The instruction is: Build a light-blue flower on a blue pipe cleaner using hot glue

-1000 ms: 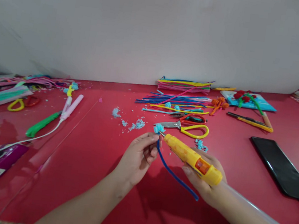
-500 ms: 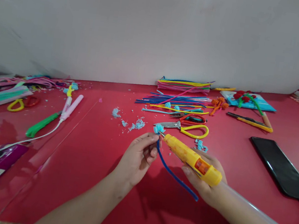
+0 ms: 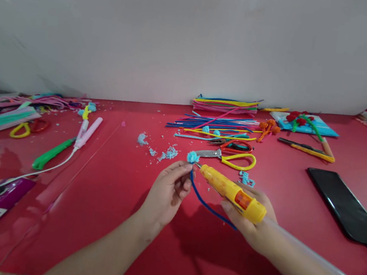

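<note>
Between thumb and fingers, my left hand (image 3: pixel 171 185) pinches a dark blue pipe cleaner (image 3: pixel 206 204) just below its top. A fluffy light blue flower head (image 3: pixel 193 157) sits at that top end, and the stem curves down to the right. My right hand (image 3: pixel 254 214) is wrapped round a yellow hot glue gun (image 3: pixel 224 184), with a clear glue stick running out of its back. The gun's metal tip is at the lower right side of the flower head; whether it touches I cannot tell. Scissors with yellow handles (image 3: pixel 239 161) lie just behind the flower head.
Behind lie a pile of pipe cleaners (image 3: pixel 212 122), red-handled pliers (image 3: pixel 238 145) and light blue fluff scraps (image 3: pixel 169 152). A phone (image 3: pixel 347 204) lies at right. At left are a pink styling iron (image 3: pixel 89 132), a green cutter (image 3: pixel 51 155) and a purple power bank (image 3: pixel 9 198).
Both hands have shifted slightly left. The flower head has turned and looks rounder, and the stem's free end has swung up and left. The glue gun stays near the flower head.
</note>
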Available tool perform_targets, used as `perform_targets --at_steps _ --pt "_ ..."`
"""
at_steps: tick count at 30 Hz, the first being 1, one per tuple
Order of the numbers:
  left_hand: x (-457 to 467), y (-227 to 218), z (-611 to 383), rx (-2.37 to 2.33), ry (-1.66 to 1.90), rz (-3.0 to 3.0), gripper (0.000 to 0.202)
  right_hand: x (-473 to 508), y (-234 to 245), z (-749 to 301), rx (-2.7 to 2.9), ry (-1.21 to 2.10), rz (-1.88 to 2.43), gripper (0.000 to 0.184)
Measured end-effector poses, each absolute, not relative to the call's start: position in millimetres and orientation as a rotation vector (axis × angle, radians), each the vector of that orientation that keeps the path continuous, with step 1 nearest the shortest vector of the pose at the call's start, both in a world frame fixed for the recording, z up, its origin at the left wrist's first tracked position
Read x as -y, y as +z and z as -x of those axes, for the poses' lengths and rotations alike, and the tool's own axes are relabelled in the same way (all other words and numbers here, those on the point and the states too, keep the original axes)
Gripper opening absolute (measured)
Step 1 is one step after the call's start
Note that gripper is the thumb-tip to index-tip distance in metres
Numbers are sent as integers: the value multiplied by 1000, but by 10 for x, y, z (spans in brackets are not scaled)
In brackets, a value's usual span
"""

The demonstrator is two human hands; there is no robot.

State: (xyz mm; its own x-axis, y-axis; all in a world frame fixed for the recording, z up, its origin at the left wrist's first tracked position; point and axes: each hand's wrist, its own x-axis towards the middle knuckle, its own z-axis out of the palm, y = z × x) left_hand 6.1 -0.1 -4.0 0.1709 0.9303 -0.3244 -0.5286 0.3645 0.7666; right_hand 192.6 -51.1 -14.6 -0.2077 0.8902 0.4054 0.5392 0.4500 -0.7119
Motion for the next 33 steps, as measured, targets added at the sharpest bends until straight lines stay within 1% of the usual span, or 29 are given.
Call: perform_targets --at_steps 3,9,10,13,14,17,20,23,25,29,33 --pt "-24 -36 -45 -879 1150 -580 10 479 -142 -1940 1881 541 1248 23" --pt "-22 31 -19 -849 1109 -534 8 345 -306 -1922 1952 535 1415 9" --pt "-17 44 -19 -840 1099 -532 8 337 -336 -1904 1990 559 1428 10" --pt "-2 73 -26 -835 1064 -547 9 349 -375 -1840 2095 632 1448 31" --pt "0 77 -30 -834 1052 -554 9 354 -367 -1825 2127 645 1436 34" --pt "4 81 -44 -838 1034 -565 9 322 -294 -1870 2208 521 1453 27" --pt "7 75 -56 -845 1020 -574 9 202 -198 -2103 2190 280 1629 15" --pt "7 57 -70 -849 1000 -581 9 65 -147 -2412 2095 135 1859 17" --pt "5 36 -81 -852 980 -592 10 13 -151 -2542 2113 119 1930 15" --pt "7 -8 -96 -851 941 -615 12 27 -224 -2493 2220 117 1905 11" --pt "26 -28 -99 -847 912 -643 11 85 -284 -2316 2225 103 1870 17"
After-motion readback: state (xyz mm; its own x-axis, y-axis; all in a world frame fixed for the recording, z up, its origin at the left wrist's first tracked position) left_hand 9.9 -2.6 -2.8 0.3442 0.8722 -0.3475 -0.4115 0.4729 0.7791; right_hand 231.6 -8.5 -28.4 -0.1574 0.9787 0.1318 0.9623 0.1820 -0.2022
